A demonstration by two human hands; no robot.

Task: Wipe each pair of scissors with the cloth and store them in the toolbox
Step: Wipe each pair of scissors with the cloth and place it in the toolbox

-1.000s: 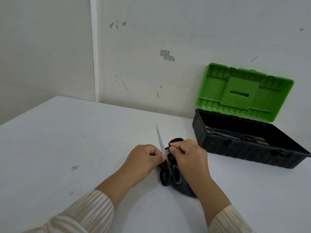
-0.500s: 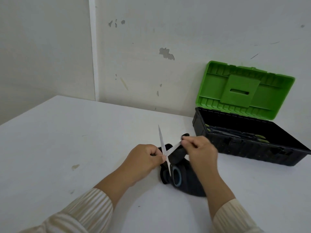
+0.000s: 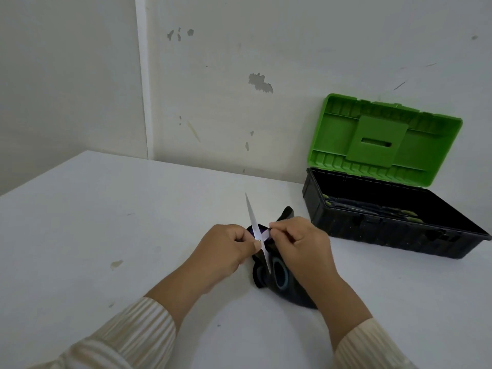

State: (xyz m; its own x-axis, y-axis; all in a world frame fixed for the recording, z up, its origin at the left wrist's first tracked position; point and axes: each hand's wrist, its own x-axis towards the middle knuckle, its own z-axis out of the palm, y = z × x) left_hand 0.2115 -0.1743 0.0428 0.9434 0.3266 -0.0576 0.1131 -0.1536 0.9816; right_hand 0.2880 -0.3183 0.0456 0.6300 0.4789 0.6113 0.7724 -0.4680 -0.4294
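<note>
Since half a second ago my right hand (image 3: 303,246) has slid back along the blade toward the pivot, so less of that blade shows. Its fingers are curled tight and pinch the black cloth (image 3: 288,212) against the shorter visible blade of the scissors (image 3: 251,214). My knuckles hide the contact itself, so I cannot tell how much cloth lies between fingertips and metal. One corner of the cloth sticks up behind that hand, and the rest is bunched dark under my wrist on the table (image 3: 106,222). My left hand (image 3: 226,251) is closed in a grip on the scissors near the pivot, thumb and forefinger meeting at the metal. The scissors are spread open. One pale blade points up and away from me, clear of both hands. The black handles, one with a bluish inner ring, lie between my wrists and are partly covered. To the right, against the wall (image 3: 266,49), stands the toolbox (image 3: 386,237), well apart from my hands. Its green lid (image 3: 383,139) is raised and leans back. Inside its black base lie long dark tools (image 3: 372,209) with greenish tips, too shadowed to name. Striped cream sleeves (image 3: 127,339) run out of the picture at the bottom edge.
</note>
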